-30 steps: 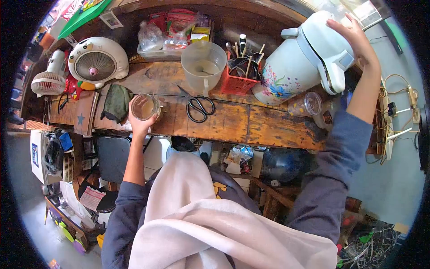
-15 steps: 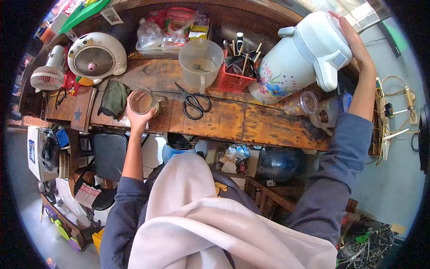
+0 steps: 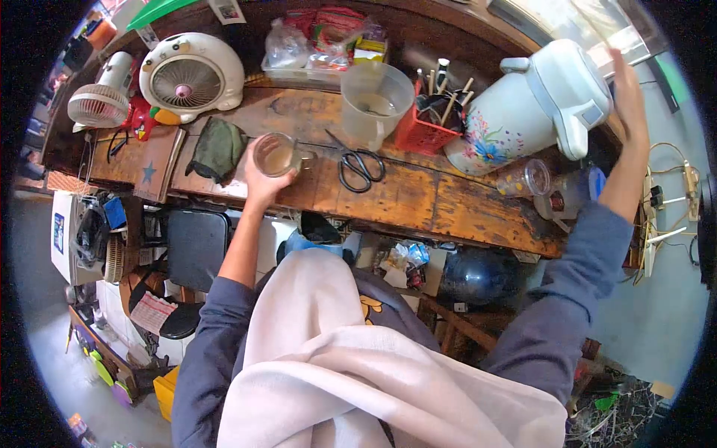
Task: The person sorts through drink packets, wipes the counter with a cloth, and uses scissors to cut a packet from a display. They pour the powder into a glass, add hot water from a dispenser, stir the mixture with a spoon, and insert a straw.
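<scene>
My left hand (image 3: 267, 184) is wrapped around a glass mug (image 3: 278, 155) with a brownish drink in it, at the front of the wooden table. Its handle points right, toward black scissors (image 3: 361, 170) lying on the wood. At the right, my right hand (image 3: 630, 101) is raised with fingers stretched out, beside the top of a pale blue pump thermos (image 3: 504, 104) with painted flowers. The thermos appears slanted in this wide view. A dark green cloth pouch (image 3: 215, 149) lies left of the mug.
A clear plastic pitcher (image 3: 378, 97) holds some liquid. Beside it is a red basket (image 3: 423, 134) with sticks. A character-shaped fan (image 3: 193, 75), a small fan (image 3: 98, 104) and a brown notebook (image 3: 158, 166) are at left. A plastic cup (image 3: 523, 178) stands before the thermos.
The view has turned, shifting everything to the right. My right hand has come off the thermos lid toward the right. My left hand still holds the mug.
</scene>
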Demonstrator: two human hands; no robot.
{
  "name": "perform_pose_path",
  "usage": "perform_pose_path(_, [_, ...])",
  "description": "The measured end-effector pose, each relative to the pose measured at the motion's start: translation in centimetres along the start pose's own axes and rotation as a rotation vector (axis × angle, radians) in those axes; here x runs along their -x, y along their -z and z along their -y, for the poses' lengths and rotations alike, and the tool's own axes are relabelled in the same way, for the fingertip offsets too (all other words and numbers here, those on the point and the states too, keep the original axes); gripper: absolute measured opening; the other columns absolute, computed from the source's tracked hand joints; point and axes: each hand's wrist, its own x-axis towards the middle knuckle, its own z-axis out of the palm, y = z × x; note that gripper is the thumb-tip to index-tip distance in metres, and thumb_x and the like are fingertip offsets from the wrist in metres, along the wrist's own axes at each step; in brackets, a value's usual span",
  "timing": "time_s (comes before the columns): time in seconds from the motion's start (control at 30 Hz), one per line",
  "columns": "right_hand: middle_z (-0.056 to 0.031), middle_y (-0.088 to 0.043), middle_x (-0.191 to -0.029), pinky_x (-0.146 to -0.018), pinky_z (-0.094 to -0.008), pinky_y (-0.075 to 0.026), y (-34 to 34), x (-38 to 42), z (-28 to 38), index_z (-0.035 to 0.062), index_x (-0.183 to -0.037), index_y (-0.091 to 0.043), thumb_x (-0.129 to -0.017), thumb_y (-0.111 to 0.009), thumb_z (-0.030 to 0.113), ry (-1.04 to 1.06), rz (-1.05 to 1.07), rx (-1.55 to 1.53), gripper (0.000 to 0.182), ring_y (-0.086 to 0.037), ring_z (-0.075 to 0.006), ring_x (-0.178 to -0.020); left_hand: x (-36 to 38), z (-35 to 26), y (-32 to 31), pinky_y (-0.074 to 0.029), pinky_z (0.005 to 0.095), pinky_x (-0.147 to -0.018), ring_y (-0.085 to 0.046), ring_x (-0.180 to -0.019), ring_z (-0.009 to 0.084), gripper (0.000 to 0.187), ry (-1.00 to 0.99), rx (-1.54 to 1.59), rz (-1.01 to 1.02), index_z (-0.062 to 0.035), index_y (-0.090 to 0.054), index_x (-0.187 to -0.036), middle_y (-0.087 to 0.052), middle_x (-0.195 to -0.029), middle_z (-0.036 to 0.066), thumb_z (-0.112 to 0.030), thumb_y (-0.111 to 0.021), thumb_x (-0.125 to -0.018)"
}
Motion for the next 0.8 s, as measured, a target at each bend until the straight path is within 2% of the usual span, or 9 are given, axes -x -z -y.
perform_pose_path(0.13, [-0.0139, -0.056, -0.099, -0.08, -0.0283, -0.041, -1.9, 10.3, 13.2, 0.0009, -0.109, -0.054, -0.09, -0.043, 0.036, -0.016, -0.379, -0.387, 0.041, -0.054, -0.0193, -0.085, -0.2, -0.1, 0.1, -0.038, 0.033, -0.092, -0.051, -0.103, 0.021, 0.077, 0.038, -0.013, 0.061, -0.0005, -0.041, -0.116, -0.052, -0.109, 0.01, -0.016, -0.077, -0.049])
perform_pose_path(0.17, [-0.0091, -0.057, -0.09, -0.068, -0.0266, -0.045, -4.9, 13.9, 16.9, 0.001, -0.104, -0.055, -0.088, -0.048, 0.026, -0.028, -0.331, -0.425, 0.031, -0.054, -0.0146, -0.076, -0.2, -0.3, 0.3, -0.039, 0.0325, -0.092, -0.051, -0.103, 0.0206, 0.077, 0.041, -0.043, 0.083, -0.0012, -0.042, -0.115, -0.053, -0.108, 0.01, -0.017, -0.077, -0.049])
perform_pose_path(0.23, [-0.0034, -0.056, -0.076, -0.055, -0.0281, -0.045, -10.3, 19.2, 25.2, 0.002, -0.107, -0.055, -0.073, -0.067, 0.022, -0.039, 0.283, -0.777, 0.041, -0.053, -0.0124, -0.066, -0.4, 0.1, 0.5, -0.04, 0.0314, -0.09, -0.052, -0.101, 0.0192, 0.075, 0.024, -0.057, 0.099, -0.0031, -0.044, -0.114, -0.054, -0.106, 0.01, -0.017, -0.077, -0.049])
perform_pose_path(0.3, [-0.0047, -0.052, -0.069, -0.057, -0.0263, -0.042, -17.4, 22.0, 28.7, 0.0061, -0.115, -0.053, -0.064, -0.074, 0.026, 0.052, 0.423, -0.616, 0.059, -0.049, -0.0138, -0.06, -0.4, -1.1, 0.5, -0.04, 0.0323, -0.089, -0.053, -0.1, 0.0197, 0.075, 0.083, -0.009, 0.11, -0.0031, -0.045, -0.114, -0.056, -0.105, 0.01, -0.02, -0.077, -0.049])
perform_pose_path(0.43, [-0.0061, -0.05, -0.068, -0.059, -0.0289, -0.042, -24.5, 24.4, 31.8, 0.0048, -0.115, -0.051, -0.067, -0.072, 0.029, -0.045, 0.442, -0.625, 0.058, -0.049, -0.0176, -0.06, -0.1, -0.5, 0.8, -0.035, 0.0384, -0.096, -0.053, -0.102, 0.0246, 0.077, 0.047, 0.008, 0.141, -0.0071, -0.045, -0.115, -0.056, -0.106, 0.011, -0.021, -0.078, -0.046])
perform_pose_path(0.53, [-0.0063, -0.049, -0.069, -0.055, -0.034, -0.043, -26.1, 24.5, 32.4, 0.003, -0.109, -0.05, -0.072, -0.067, 0.03, -0.053, 0.198, -0.65, 0.049, -0.05, -0.0217, -0.058, 0.1, -1.1, 1.3, -0.026, 0.0459, -0.102, -0.053, -0.102, 0.0274, 0.078, 0.032, -0.093, 0.168, -0.0097, -0.044, -0.114, -0.056, -0.106, 0.009, -0.02, -0.077, -0.044])
perform_pose_path(0.6, [-0.0089, -0.053, -0.071, -0.057, -0.0353, -0.044, -24.8, 23.5, 32.9, 0.0031, -0.098, -0.055, -0.076, -0.063, 0.025, -0.275, 0.05, -0.402, 0.032, -0.053, -0.0242, -0.06, 0.1, -1.1, 1.5, -0.019, 0.0511, -0.104, -0.052, -0.102, 0.0297, 0.078, 0.058, -0.087, 0.168, -0.0115, -0.044, -0.114, -0.056, -0.106, 0.008, -0.02, -0.076, -0.043])
perform_pose_path(0.63, [-0.0121, -0.058, -0.076, -0.06, -0.0355, -0.045, -24.1, 22.8, 33.3, 0.0042, -0.092, -0.059, -0.078, -0.06, 0.018, -0.303, 0.146, -0.321, 0.02, -0.057, -0.0273, -0.065, 0.1, -1.1, 1.6, -0.019, 0.051, -0.103, -0.052, -0.102, 0.0297, 0.078, 0.066, -0.068, 0.178, -0.0116, -0.044, -0.114, -0.056, -0.106, 0.008, -0.02, -0.076, -0.043])
perform_pose_path(0.8, [-0.0139, -0.059, -0.079, -0.061, -0.0352, -0.046, -25.4, 23.5, 32.9, 0.0041, -0.088, -0.063, -0.076, -0.061, 0.013, -0.025, 0.249, -0.575, 0.015, -0.057, -0.0296, -0.068, 0.0, -1.1, 1.9, -0.019, 0.0525, -0.103, -0.052, -0.102, 0.0304, 0.078, 0.056, -0.076, 0.204, -0.012, -0.044, -0.114, -0.055, -0.107, 0.008, -0.022, -0.076, -0.044])
